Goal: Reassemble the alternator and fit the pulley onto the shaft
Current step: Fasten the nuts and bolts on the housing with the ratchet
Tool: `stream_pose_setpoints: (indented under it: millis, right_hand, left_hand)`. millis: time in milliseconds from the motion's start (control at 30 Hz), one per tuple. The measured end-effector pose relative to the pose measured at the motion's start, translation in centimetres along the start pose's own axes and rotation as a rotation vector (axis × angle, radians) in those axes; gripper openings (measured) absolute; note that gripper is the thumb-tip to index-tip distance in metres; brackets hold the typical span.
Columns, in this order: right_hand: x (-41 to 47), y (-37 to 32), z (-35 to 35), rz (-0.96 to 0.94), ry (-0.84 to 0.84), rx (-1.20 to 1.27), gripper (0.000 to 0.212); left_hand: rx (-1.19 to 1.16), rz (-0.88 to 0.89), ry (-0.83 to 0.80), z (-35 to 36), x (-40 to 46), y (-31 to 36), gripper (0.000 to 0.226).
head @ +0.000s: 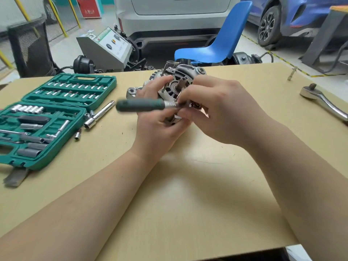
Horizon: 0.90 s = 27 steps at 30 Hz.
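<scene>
The silver alternator (180, 78) stands on edge at the far middle of the table, its bare shaft (182, 83) pointing toward me with no pulley on it. My left hand (158, 117) grips the alternator's left and lower side, fingers curled round the housing. My right hand (214, 108) pinches the metal end of a small green-handled ratchet (143, 105), whose blurred handle points left across my left hand. The ratchet's head sits at the housing's lower front, hidden by my fingers. I see no pulley.
An open green socket case (56, 113) fills the left of the table, with loose sockets and an extension bar (99, 113) beside it. A large chrome ratchet (323, 102) lies at the right edge. A small metal piece (292, 73) stands far right. A blue chair (216, 44) stands behind the table.
</scene>
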State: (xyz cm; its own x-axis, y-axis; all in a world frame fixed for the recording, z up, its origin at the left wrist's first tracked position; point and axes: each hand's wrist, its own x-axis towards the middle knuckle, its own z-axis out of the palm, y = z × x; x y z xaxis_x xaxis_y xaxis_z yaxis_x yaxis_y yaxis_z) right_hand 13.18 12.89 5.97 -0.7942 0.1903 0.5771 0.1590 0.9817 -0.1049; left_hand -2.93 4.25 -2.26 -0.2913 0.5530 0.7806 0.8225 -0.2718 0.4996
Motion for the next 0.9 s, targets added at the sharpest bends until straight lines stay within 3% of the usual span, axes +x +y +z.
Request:
stream_pose_setpoints:
  millis: [133, 333, 433, 567, 733, 800, 900]
  right_hand:
    - [0.7, -0.7, 0.8, 0.074, 0.034, -0.049, 0.02]
    - [-0.2, 0.8, -0.8, -0.046, -0.083, 0.095, 0.009]
    - [-0.2, 0.6, -0.2, 0.007, -0.009, 0.104, 0.011]
    - [0.7, 0.1, 0.9, 0.112, 0.062, 0.088, 0.019]
    - [0.4, 1.4, -0.5, 0.025, -0.117, 0.259, 0.017]
    - [-0.1, 2.0, -0.8, -0.004, -0.147, 0.279, 0.022]
    - [-0.2, 1.9, 0.0, 0.012, -0.044, 0.201, 0.023]
  left_hand:
    - [-0.027, -0.015, -0.021, 0.1, 0.0, -0.1, 0.005]
    - [0.047, 0.012, -0.049, -0.2, -0.1, -0.1, 0.019]
    - [0.031, -0.001, -0.011, 0.0, -0.2, -0.2, 0.023]
    - [0.012, -0.014, -0.016, 0.3, 0.0, -0.4, 0.004]
    - [0.046, 0.041, -0.012, 0.1, 0.0, -0.6, 0.002]
    - [0.065, 0.047, -0.039, -0.1, 0.0, -0.3, 0.011]
    - [0.094, 0.011, -0.023, 0.0, -0.1, 0.0, 0.02]
